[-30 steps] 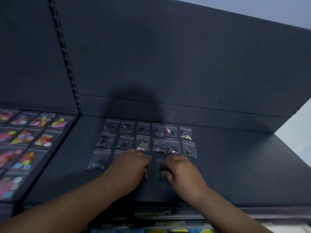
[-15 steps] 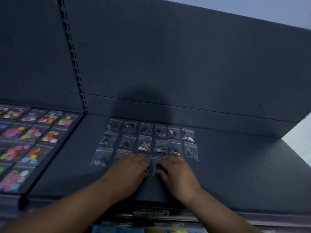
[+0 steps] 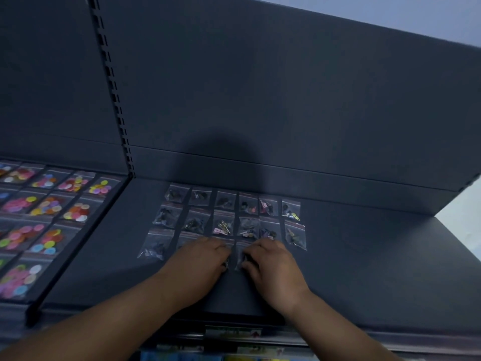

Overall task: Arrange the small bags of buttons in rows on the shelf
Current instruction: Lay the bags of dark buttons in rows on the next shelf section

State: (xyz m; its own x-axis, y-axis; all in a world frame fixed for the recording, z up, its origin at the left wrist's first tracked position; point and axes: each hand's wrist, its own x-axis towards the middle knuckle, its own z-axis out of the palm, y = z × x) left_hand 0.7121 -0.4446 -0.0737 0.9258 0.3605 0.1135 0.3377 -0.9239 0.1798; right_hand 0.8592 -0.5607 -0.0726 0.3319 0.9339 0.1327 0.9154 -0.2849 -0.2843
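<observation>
Both hands are low on the shelf [image 3: 364, 256], at the front row of the grid.

- left hand [image 3: 200, 259]: fingers curled, tips down where the gap bag [image 3: 237, 252] starts. It covers most of the second front bag [image 3: 186, 238].
- right hand [image 3: 272, 267]: fingers curled, tips on the gap bag's right edge.
- Can't tell pinch from press for either hand; the frame is dim and soft there.

Layout: the back row [image 3: 225, 200] and middle row [image 3: 222, 226] each have six bags, with columns roughly lined up. The front row is partial. The leftmost front bag [image 3: 154, 246] lies clear of the hands, and the rest of the row runs under and between them.

Key relation: the gap bag sits directly between the two sets of fingertips, touching both. Its long axis runs front-to-back, about in line with the fourth column behind it. My read is that it's being squared up to that column. The bare front-row spots lie to the right, below the end bag [image 3: 295, 235], so the right hand is nearer for the next placements.

Hidden or unclear:
- How many bags are under the palms.
- Whether a bag lies beneath the right hand.
- The contents of most bags; they're dark on dark.
- Where the supply of unplaced bags is; none is visible.
- The lower shelf edge is blurred.

The colourful button bags [image 3: 46, 204] on the neighbouring shelf to the left are already in rows, well apart from the hands.
</observation>
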